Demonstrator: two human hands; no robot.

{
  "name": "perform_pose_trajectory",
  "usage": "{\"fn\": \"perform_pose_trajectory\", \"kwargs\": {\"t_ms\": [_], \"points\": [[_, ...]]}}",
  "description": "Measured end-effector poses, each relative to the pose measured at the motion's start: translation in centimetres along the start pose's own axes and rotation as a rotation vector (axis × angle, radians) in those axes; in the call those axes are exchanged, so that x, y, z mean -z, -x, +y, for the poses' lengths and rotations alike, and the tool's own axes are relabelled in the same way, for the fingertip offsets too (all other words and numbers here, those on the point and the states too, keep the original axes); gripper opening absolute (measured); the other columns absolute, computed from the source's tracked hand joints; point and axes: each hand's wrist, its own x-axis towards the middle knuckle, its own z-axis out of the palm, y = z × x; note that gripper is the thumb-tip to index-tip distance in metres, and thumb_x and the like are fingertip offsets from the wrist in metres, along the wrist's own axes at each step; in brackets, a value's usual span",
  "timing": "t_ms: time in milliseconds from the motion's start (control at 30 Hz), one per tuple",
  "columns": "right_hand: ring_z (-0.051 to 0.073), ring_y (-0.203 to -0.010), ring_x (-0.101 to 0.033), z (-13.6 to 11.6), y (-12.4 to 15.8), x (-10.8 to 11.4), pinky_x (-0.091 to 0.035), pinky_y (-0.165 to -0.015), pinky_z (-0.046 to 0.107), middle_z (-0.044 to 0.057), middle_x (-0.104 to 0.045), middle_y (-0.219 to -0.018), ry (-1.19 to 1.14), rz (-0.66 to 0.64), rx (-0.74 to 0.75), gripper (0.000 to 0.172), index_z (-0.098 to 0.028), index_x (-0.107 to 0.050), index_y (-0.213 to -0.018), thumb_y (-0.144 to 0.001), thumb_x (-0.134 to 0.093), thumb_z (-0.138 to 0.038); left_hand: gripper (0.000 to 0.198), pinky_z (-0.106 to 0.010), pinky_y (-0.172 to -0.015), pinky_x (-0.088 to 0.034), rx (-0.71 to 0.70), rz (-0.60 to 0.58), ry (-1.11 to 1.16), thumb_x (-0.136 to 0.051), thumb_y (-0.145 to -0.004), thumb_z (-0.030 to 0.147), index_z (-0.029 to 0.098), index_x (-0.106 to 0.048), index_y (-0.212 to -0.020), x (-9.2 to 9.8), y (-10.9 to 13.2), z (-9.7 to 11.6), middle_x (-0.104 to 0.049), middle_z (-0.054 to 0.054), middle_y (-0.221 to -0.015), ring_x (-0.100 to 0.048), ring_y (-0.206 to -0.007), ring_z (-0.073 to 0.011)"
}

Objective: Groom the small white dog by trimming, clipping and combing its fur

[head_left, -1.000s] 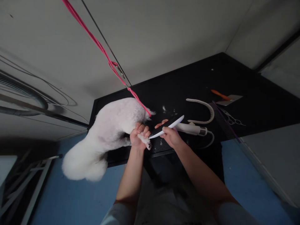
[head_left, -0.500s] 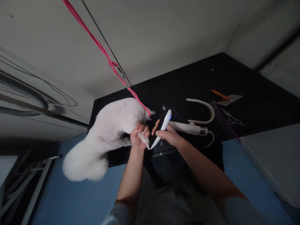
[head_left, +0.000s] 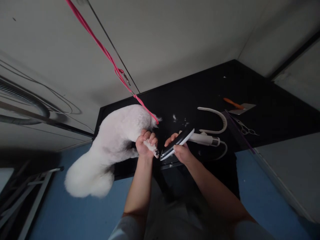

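A white fluffy dog stands at the left end of the black table, its rounded head toward the lower left. My left hand is closed around one of its legs, and the paw sticks out with its dark pads showing. In my right hand is a black and white hair clipper, slanted with its lower tip just right of the paw, a small gap between them. A pink lead runs down to the dog's rear.
The black grooming table carries loose tufts of white hair. Right of my hands lie a white device with a handle, a curved white cord, a purple-edged comb, scissors and an orange-handled slicker brush.
The clipper has tilted from steep to flatter, its upper end swinging right, and its tip has come away from the paw. The paw has turned so its pads show.
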Motion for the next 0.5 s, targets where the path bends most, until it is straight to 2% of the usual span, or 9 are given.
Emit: {"fn": "perform_pose_trajectory", "kwargs": {"t_ms": [100,233,267,400,500], "points": [[0.015,-0.063,-0.053,-0.5,0.0,0.3,-0.042,-0.057,0.028,-0.001,-0.07,-0.085,0.005,0.012,0.072,0.038,-0.026,-0.05,-0.085,-0.06,-0.077,-0.038,0.036,-0.014,-0.041,-0.021,-0.019,-0.018,-0.051,-0.057,-0.058,0.009,0.021,-0.026,-0.072,0.2,0.1,0.0,-0.013,0.008,-0.06,-0.018,-0.047,-0.0067],[0.019,-0.083,-0.062,-1.3,0.7,0.9,-0.049,-0.074,0.034,0.003,-0.07,-0.097,0.127,-0.176,0.092,0.041,-0.026,-0.053,-0.092,-0.065,-0.081,-0.038,0.036,-0.015,-0.04,-0.019,-0.031,-0.025,-0.067,-0.058,-0.058,0.011,0.021,-0.027,-0.072,0.4,0.1,0.0,-0.011,0.008,-0.061,-0.014,-0.048,-0.0067],[0.02,-0.085,-0.063,-1.5,1.0,1.1,-0.049,-0.077,0.035,0.003,-0.07,-0.099,0.149,-0.189,0.104,0.041,-0.026,-0.053,-0.093,-0.067,-0.081,-0.039,0.035,-0.015,-0.04,-0.018,-0.035,-0.022,-0.068,-0.058,-0.058,0.011,0.021,-0.027,-0.072,0.4,0.0,-0.1,-0.011,0.008,-0.061,-0.014,-0.048,-0.0067],[0.022,-0.097,-0.064,-1.8,2.0,1.2,-0.049,-0.088,0.04,0.006,-0.07,-0.108,0.241,-0.168,0.177,0.04,-0.026,-0.053,-0.096,-0.071,-0.081,-0.04,0.035,-0.015,-0.041,-0.02,-0.052,-0.016,-0.038,-0.057,-0.057,0.01,0.022,-0.028,-0.073,0.2,-0.1,-0.1,-0.013,0.008,-0.06,-0.018,-0.047,-0.0064],[0.023,-0.097,-0.065,-1.5,2.2,1.0,-0.048,-0.091,0.042,0.006,-0.071,-0.106,0.302,-0.146,0.196,0.037,-0.026,-0.055,-0.097,-0.072,-0.08,-0.038,0.036,-0.015,-0.041,-0.022,-0.038,-0.028,0.021,-0.057,-0.055,0.009,0.022,-0.03,-0.074,0.2,-0.3,-0.3,-0.021,0.009,-0.058,-0.023,-0.046,-0.0059]]}}
